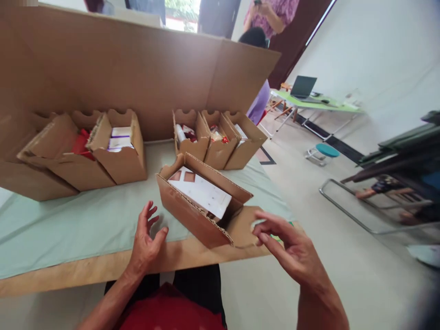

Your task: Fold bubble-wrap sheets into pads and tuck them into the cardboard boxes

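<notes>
An open cardboard box [192, 215] lies near the table's front edge with a white card [201, 192] inside it. My left hand [146, 240] hovers just left of the box, fingers spread and empty. My right hand [287, 245] is at the box's right end, fingertips at its folded-out flap [244, 227], fingers loosely curled and holding nothing that I can see.
Cardboard bins with red and white packets stand at the back left [113, 156] and back middle [216, 142], before a tall cardboard screen [137, 68]. The table [68, 229] has a pale green cover. To the right are a stool [326, 151], a desk with a laptop [302, 87], and a person standing far behind.
</notes>
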A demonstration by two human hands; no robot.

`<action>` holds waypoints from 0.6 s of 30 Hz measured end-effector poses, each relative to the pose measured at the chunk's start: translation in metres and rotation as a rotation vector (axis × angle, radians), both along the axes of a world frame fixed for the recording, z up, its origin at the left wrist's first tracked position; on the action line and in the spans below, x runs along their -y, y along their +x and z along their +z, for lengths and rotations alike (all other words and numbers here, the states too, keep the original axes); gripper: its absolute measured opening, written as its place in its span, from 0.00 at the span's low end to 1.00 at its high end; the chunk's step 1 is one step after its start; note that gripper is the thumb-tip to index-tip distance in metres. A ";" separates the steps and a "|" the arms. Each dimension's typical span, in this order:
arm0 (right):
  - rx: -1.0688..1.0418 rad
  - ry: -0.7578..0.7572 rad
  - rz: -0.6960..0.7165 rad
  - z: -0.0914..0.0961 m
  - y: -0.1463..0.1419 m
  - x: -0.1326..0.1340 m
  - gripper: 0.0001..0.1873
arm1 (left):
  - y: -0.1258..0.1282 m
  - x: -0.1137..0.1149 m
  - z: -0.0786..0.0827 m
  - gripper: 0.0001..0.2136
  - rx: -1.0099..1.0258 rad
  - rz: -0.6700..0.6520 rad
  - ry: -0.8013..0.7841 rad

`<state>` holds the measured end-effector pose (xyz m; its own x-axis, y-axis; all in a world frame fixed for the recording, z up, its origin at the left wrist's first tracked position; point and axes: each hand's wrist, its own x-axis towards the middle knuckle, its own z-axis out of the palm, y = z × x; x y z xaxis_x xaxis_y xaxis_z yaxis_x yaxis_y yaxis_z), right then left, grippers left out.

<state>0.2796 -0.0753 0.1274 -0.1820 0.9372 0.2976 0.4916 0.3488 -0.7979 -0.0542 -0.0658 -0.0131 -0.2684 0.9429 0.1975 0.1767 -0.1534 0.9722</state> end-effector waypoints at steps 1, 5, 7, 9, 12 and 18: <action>-0.048 -0.007 -0.021 -0.004 0.003 0.005 0.23 | 0.005 0.000 0.004 0.36 0.015 -0.021 -0.004; -0.128 -0.016 -0.185 -0.034 0.009 0.002 0.32 | 0.022 0.000 0.017 0.38 0.088 -0.052 -0.102; -0.092 -0.071 -0.176 -0.054 0.008 -0.011 0.32 | 0.030 0.004 0.019 0.39 0.139 -0.071 -0.152; -0.068 -0.162 -0.095 -0.076 0.003 -0.026 0.32 | 0.040 0.007 0.018 0.39 0.180 -0.102 -0.180; -0.147 -0.335 0.042 -0.101 -0.009 -0.040 0.26 | 0.053 0.013 0.013 0.39 0.203 -0.126 -0.197; -0.324 -0.453 0.083 -0.123 -0.026 -0.031 0.27 | 0.065 0.020 0.002 0.38 0.213 -0.205 -0.192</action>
